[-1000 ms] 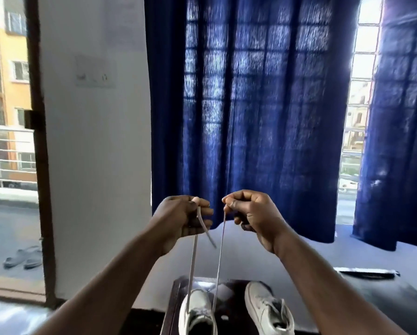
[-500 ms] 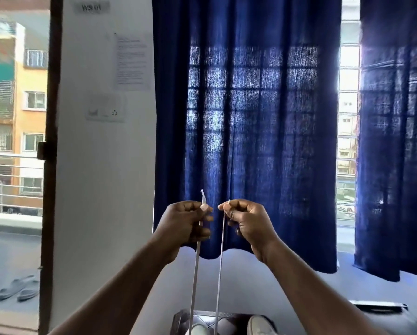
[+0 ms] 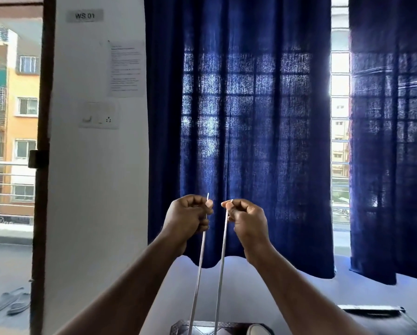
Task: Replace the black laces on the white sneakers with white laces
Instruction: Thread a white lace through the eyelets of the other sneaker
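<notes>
Both ends of a white lace [image 3: 220, 267] are pulled up taut in front of the blue curtain. My left hand [image 3: 186, 217] pinches the left end, whose tip sticks up above the thumb. My right hand [image 3: 247, 220] pinches the right end at its tip. The two strands run straight down, side by side, past the bottom edge of the view. Only the toe of one white sneaker [image 3: 259, 330] shows at the bottom, on a dark table [image 3: 202, 327]. The sneaker that the lace runs down to is out of view.
A blue curtain [image 3: 238, 141] hangs right behind my hands, with a second one [image 3: 391, 141] at the right. A white wall with a switch plate [image 3: 98, 116] is at the left, beside an open balcony door with sandals [image 3: 8, 303] on the floor.
My hands have risen with the lace ends and the strands have gone straight and taut. The view has tilted upward, so the sneakers have dropped almost out of sight.
</notes>
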### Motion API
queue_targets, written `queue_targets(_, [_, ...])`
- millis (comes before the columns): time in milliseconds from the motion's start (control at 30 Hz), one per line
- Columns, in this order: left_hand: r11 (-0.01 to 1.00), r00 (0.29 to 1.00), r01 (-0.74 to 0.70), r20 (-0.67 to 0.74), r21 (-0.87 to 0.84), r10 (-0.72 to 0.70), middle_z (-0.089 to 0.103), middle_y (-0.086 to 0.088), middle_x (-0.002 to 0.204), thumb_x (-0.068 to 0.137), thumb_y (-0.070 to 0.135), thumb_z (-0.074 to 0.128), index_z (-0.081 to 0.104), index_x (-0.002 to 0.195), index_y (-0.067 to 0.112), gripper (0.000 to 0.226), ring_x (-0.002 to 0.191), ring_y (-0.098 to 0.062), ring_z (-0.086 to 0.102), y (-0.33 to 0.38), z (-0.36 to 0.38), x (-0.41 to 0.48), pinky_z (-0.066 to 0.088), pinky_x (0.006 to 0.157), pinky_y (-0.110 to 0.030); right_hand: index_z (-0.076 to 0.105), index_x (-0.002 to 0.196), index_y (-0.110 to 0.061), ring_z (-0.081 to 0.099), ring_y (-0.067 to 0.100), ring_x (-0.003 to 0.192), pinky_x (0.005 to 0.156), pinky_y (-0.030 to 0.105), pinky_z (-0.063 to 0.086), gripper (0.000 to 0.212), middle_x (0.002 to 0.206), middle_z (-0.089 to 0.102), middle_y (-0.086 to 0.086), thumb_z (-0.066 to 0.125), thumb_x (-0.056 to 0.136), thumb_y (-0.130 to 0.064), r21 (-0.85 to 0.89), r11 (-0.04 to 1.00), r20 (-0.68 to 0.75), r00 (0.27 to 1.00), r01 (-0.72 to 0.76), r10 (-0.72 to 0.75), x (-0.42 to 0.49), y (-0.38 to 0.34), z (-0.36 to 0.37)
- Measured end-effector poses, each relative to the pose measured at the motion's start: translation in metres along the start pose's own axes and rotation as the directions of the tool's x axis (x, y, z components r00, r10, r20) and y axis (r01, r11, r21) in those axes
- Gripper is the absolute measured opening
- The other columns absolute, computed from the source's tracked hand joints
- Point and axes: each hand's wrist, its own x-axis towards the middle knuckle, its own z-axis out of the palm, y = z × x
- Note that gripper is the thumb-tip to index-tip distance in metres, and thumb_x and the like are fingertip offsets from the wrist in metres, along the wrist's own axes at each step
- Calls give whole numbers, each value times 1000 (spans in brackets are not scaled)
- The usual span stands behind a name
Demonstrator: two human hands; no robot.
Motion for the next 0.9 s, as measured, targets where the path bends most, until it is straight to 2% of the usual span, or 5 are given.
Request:
queue_targets(167, [981, 1000, 6, -3, 194, -5, 69, -5, 70, 97, 16, 70, 75, 87, 11, 12, 56, -15, 54, -31, -9, -4, 53, 59, -29, 78, 93, -20, 71, 17, 88, 75, 28, 54, 27, 93, 79, -4, 56, 101, -7, -21, 997, 52, 996, -72, 73, -7, 24, -6])
queue_targets(300, [959, 993, 120, -33, 256, -115, 70, -14, 74, 96, 10, 68, 64, 95, 10, 4, 52, -20, 56, -89, -20, -35, 53, 52, -29, 71, 102, -6, 70, 20, 74, 57, 20, 51, 22, 92, 78, 10, 49, 106, -7, 67, 962, 136, 957, -266, 255, -30, 66, -8])
queue_targets(533, [808, 943, 229, 84, 543, -323, 63, 3, 62, 80, 5, 71, 72, 78, 14, 9, 45, -9, 54, -189, -32, -83, 50, 55, -31, 77, 91, -18, 62, 15, 67, 59, 26, 51, 17, 68, 70, -6, 62, 98, -17, -396, 875, 174, 912, -280, 371, -82, 160, -11])
queue_targets(733, [452, 951, 68, 79, 890, -298, 76, 5, 109, 84, 33, 73, 78, 102, 29, 18, 102, -19, 71, -236, -36, -111, 50, 78, -25, 66, 134, -28, 66, 22, 122, 99, 28, 49, 41, 128, 73, 2, 68, 94, -35, -838, 545, 326, 771, -32, 547, -119, 221, -15])
queue_targets(900, [409, 940, -42, 175, 912, -294, 73, 1, 119, 85, 34, 73, 76, 113, 31, 29, 110, -22, 68, -249, -36, -111, 53, 88, -30, 74, 119, -35, 69, 15, 115, 92, 26, 52, 29, 120, 76, -9, 69, 90, -36, -843, 537, 367, 716, -13, 594, -134, 252, -14])
